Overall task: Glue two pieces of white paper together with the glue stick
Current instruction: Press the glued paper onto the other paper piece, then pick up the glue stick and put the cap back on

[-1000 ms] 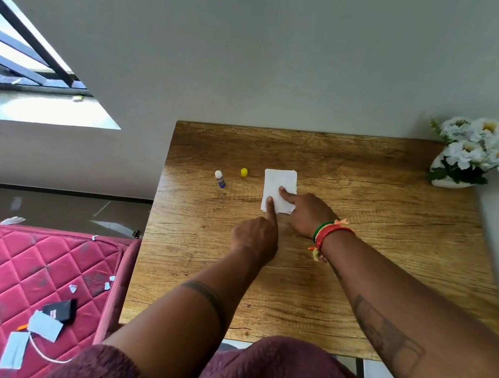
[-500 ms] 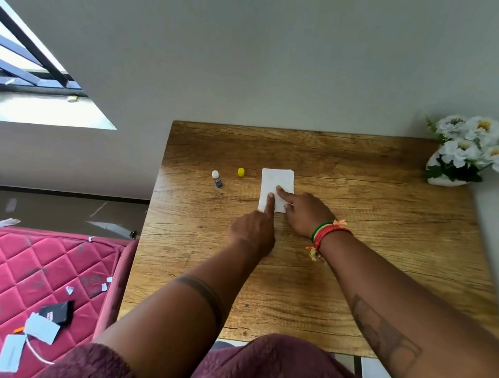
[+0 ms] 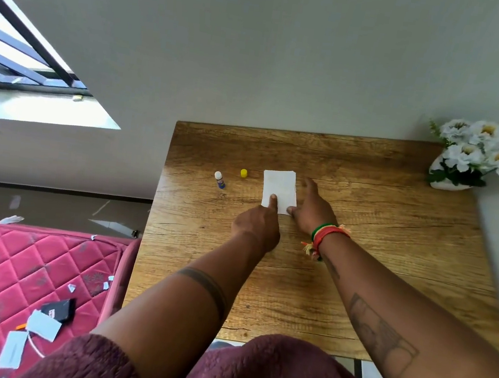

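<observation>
A small white paper [image 3: 279,186] lies flat on the wooden table [image 3: 362,235]; whether it is one sheet or two stacked I cannot tell. My left hand [image 3: 257,225] presses its index fingertip onto the paper's near edge, other fingers curled. My right hand [image 3: 312,209] rests beside the paper's right edge, thumb touching its near right corner, fingers spread. The glue stick [image 3: 219,180] stands uncapped to the left of the paper. Its yellow cap [image 3: 244,173] sits between the stick and the paper.
A white vase of white flowers [image 3: 471,154] stands at the table's far right corner against the wall. A red quilted mattress [image 3: 8,277] with paper scraps and a black object lies left of the table.
My right hand has opened and shifted to the paper's right edge, its index finger off the paper. My left index finger stays pressed on the near edge.
</observation>
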`<state>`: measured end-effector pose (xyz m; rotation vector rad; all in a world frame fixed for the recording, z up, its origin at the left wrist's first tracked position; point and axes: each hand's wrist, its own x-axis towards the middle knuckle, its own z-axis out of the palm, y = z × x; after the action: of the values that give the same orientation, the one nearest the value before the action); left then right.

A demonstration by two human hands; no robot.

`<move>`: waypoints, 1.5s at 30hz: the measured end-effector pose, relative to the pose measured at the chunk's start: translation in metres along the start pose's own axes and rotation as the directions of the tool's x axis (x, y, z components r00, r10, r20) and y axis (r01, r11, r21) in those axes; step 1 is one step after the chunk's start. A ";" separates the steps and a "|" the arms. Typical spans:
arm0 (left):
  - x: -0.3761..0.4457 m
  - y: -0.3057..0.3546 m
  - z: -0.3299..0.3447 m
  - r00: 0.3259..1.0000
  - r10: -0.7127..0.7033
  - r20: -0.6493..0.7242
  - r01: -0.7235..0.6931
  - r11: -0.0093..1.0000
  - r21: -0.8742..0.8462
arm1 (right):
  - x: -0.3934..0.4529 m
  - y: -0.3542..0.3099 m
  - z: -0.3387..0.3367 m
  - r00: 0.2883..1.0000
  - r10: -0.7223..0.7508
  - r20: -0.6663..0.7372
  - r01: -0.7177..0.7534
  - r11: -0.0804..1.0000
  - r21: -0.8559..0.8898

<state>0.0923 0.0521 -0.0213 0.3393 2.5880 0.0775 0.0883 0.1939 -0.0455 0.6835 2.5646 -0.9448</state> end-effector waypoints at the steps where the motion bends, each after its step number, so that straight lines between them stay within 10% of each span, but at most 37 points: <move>1: 0.000 0.000 0.000 1.000 0.000 0.000 0.000 1.000 -0.006 | 0.002 -0.001 -0.002 1.000 0.022 0.017 -0.022 1.000 -0.004; 12: 0.004 0.001 0.003 1.000 0.000 -0.005 0.000 1.000 0.000 | -0.008 0.009 0.003 0.958 -0.255 0.130 0.283 0.909 -0.304; 30: -0.015 -0.027 0.001 0.995 -0.043 -0.089 0.032 0.992 -0.120 | -0.009 -0.002 0.014 0.991 -0.128 0.049 0.136 0.884 -0.447; 45: -0.014 -0.024 0.000 0.983 -0.068 -0.172 0.000 0.930 -0.369 | -0.006 0.021 -0.030 0.971 -0.216 -0.101 0.194 0.961 -0.195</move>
<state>0.0988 0.0251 -0.0172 0.1532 2.6824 0.5993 0.1002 0.2258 -0.0321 0.4419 2.8300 -0.7309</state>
